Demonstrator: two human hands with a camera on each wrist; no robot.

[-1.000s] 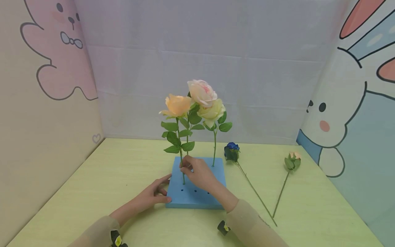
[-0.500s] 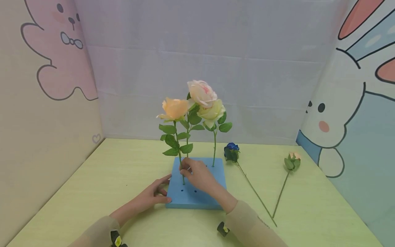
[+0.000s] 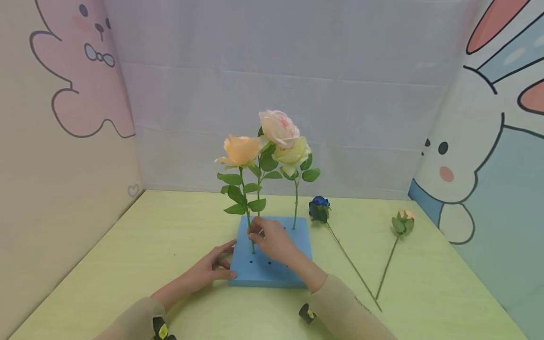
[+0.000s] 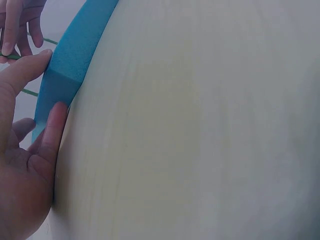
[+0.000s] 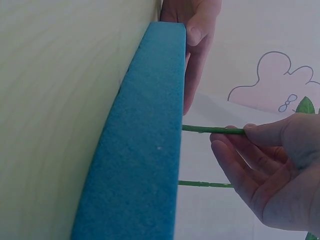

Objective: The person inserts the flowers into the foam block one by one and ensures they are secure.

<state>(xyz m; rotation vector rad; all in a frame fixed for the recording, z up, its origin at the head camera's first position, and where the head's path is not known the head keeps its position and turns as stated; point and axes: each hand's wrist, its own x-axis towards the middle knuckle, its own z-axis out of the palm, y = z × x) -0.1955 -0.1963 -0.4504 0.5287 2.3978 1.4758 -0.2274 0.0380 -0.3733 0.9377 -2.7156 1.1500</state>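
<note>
My right hand point(image 3: 274, 238) pinches the green stem of an upright peach rose point(image 3: 241, 150) between thumb and fingertips. The stem's foot stands in a blue foam board point(image 3: 255, 277); in the right wrist view the stem point(image 5: 210, 129) meets the board's face. My left hand point(image 3: 208, 267) rests against the board's left side with spread fingers, its thumb at the front left corner. Behind the peach rose stand a pale pink rose point(image 3: 279, 128) and a pale yellow rose point(image 3: 293, 155), both upright over the board. The pink rose's lower stem is hidden behind my right hand.
A blue rose point(image 3: 319, 208) lies on the table point(image 3: 127, 259) right of the board. Farther right lies a small peach rose point(image 3: 403, 223), its stem end close to the blue rose's stem. Small holes point(image 3: 269, 263) show in the board's front part. Decorated walls enclose the table.
The peach rose has tilted slightly left and its bloom sits a little lower. My right hand has shifted down slightly with the stem. The left hand keeps its place on the board.
</note>
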